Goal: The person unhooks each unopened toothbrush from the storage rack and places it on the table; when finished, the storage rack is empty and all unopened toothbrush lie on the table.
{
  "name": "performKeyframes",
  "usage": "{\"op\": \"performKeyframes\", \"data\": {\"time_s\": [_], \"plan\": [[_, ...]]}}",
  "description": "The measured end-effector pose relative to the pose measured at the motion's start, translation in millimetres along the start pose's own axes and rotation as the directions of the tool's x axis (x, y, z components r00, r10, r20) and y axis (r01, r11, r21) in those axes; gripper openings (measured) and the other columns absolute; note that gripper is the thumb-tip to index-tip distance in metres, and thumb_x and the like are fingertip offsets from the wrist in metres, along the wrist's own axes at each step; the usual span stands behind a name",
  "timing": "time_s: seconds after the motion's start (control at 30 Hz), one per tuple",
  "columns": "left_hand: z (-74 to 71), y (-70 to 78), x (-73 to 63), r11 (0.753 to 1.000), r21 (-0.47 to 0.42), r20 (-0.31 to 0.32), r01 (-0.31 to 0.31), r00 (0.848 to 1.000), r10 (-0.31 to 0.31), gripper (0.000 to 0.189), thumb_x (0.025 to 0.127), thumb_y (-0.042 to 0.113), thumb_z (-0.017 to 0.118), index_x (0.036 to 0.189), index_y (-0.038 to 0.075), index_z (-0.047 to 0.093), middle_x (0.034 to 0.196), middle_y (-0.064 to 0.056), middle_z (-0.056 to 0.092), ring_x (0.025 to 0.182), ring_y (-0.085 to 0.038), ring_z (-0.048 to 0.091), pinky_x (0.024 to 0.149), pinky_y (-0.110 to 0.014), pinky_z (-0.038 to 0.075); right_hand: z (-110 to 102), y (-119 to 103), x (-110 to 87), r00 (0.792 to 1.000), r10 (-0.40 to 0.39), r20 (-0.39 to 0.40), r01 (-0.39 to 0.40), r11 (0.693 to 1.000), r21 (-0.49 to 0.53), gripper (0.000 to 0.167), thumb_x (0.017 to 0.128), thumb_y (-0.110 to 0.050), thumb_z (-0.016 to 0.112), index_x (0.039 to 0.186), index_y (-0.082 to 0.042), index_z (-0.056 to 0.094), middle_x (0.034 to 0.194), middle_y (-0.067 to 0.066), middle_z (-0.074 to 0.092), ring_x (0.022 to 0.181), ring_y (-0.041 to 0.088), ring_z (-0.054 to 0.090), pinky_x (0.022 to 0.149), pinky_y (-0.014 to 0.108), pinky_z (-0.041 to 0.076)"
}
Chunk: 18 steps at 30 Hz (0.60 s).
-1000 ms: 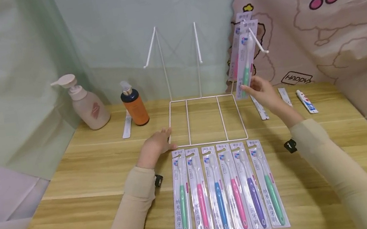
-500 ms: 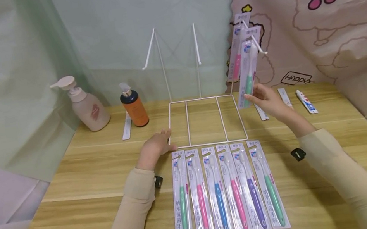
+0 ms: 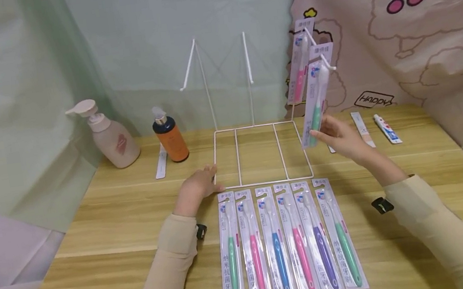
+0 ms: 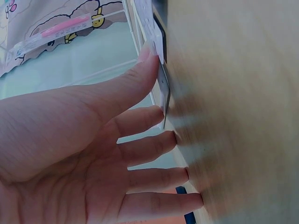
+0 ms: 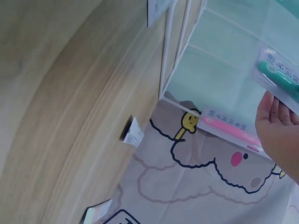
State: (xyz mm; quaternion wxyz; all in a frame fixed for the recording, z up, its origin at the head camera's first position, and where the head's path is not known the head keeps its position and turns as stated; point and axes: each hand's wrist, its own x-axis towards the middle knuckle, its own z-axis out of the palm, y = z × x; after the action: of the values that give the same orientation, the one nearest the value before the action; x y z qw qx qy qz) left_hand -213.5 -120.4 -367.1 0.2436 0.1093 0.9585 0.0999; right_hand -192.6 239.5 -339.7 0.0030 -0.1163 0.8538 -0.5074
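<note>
My right hand (image 3: 342, 139) pinches the lower end of a packaged green toothbrush (image 3: 317, 90) between thumb and fingers. The package tilts slightly, its top at the front end of the rack's right hook (image 3: 327, 63), whose tip shows in front of the card. Further back on that hook hangs a packaged pink toothbrush (image 3: 301, 68). At the white wire rack's (image 3: 263, 182) front left corner, my left hand (image 3: 195, 187) rests with fingers fairly straight, fingertips on the tabletop (image 4: 233, 116) in the left wrist view. Several packaged toothbrushes (image 3: 279, 256) lie in a row before the rack.
Two more hooks rise at the rack's left (image 3: 188, 66) and middle (image 3: 248, 58). A pump bottle (image 3: 115, 141) and an orange bottle (image 3: 171, 140) stand at the back left. Right of the rack lie a small toothpaste tube (image 3: 387, 128) and a flat white packet (image 3: 362, 128).
My right hand has drawn the green toothbrush package forward and down, away from the pink one, toward the hook's tip. My left hand stays at the rack's corner.
</note>
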Motion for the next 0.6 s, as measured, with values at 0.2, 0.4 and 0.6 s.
{"op": "performKeyframes", "data": {"time_s": [0.2,0.4,0.6], "plan": [[-0.7,-1.4,0.1,1.0,0.007,0.002,0.001,1.0,-0.001,0.075,0.092,0.032,0.057,0.15,0.007,0.016,0.153,-0.02,0.015,0.139,-0.04,0.018,0.111,-0.052,0.023,0,-2,-7.9,0.999,-0.032,0.015,0.033,0.999,-0.037,0.041,0.097,-0.025,0.051,0.127,0.002,0.047,0.118,0.022,0.059,0.093,0.006,0.058,0.066,0.023,0.048],[-1.1,0.1,-0.9,1.0,0.017,0.011,-0.001,1.0,0.0,0.075,0.092,0.033,0.056,0.15,0.007,0.016,0.153,-0.021,0.014,0.138,-0.041,0.018,0.111,-0.052,0.023,-4,-1,-18.6,0.997,-0.067,0.034,0.069,0.996,-0.061,0.04,0.097,-0.021,0.051,0.129,0.002,0.046,0.116,0.021,0.059,0.101,0.026,0.06,0.073,0.028,0.051],[-0.4,1.3,0.1,1.0,0.014,0.007,0.005,1.0,-0.005,0.075,0.092,0.033,0.057,0.15,0.008,0.016,0.153,-0.02,0.014,0.138,-0.041,0.018,0.111,-0.052,0.023,-9,-5,-32.2,0.996,-0.061,0.063,0.066,0.995,-0.073,0.043,0.097,-0.02,0.051,0.133,0.003,0.042,0.119,0.022,0.058,0.109,0.034,0.057,0.088,0.028,0.049]]}}
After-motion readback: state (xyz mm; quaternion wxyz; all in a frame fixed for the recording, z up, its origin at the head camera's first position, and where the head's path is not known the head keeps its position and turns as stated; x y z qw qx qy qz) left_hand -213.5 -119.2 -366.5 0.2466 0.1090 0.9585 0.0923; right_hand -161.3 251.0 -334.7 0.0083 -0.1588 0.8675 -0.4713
